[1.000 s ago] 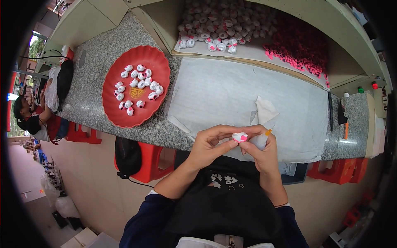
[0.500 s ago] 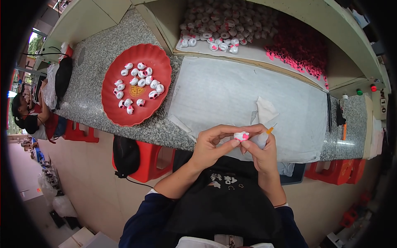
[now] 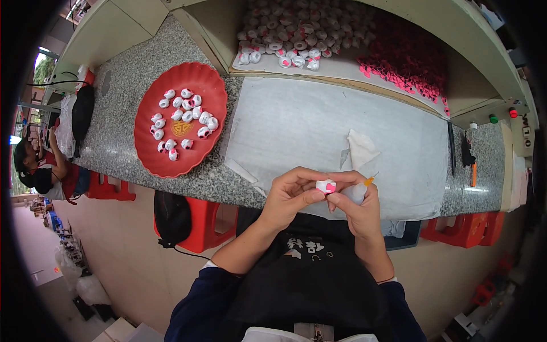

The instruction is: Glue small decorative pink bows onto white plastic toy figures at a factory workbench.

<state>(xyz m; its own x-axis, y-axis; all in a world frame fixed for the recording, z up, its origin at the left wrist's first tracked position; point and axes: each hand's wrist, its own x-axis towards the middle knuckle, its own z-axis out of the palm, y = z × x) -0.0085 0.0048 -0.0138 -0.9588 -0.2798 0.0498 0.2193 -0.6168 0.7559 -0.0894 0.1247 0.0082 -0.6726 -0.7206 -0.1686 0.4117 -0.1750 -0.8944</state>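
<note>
My left hand [image 3: 292, 196] and my right hand [image 3: 356, 208] meet in front of my chest, just off the counter's near edge. Between their fingertips sits a small white piece with pink spots [image 3: 326, 186]. My right hand also grips a thin tool with an orange tip [image 3: 370, 180] and a crumpled white tissue [image 3: 360, 157]. A red round plate [image 3: 211, 85] to my left on the speckled counter carries several similar white and pink pieces [image 3: 181, 118].
A pale grey mat [image 3: 302, 125] covers the counter before me. The shelf behind holds heaps of white pieces [image 3: 285, 28] and pink parts [image 3: 407, 62]. A dark tool [image 3: 467, 154] lies far right. Red stools [image 3: 199, 219] stand under the counter. Another person [image 3: 40, 171] sits far left.
My hands stay together at the counter's edge; the fingers have shifted slightly around the small spotted piece. Nothing else has moved.
</note>
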